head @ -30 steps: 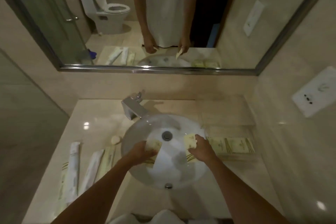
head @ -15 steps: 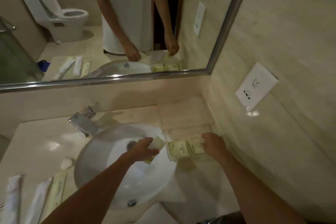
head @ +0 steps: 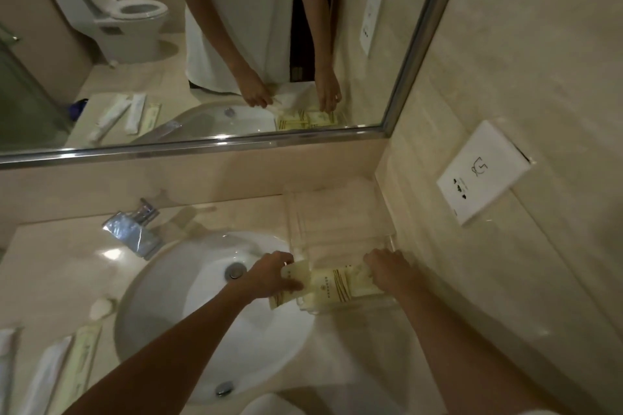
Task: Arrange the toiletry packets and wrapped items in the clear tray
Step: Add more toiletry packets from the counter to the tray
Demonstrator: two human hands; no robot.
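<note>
I have one view only, from the head camera, wide-angle, looking forward and down over the counter [head: 60, 246] from close above. It is turned a little to the right, so the sink [head: 188, 296] sits left of centre and the tray [head: 337, 212] near the middle, against the right wall [head: 505, 44]. Both forearms run in from the near edge. The far part of the frame takes in the mirror [head: 202, 44] (it returns the same counter from the opposite side, a second angle of sorts).
</note>
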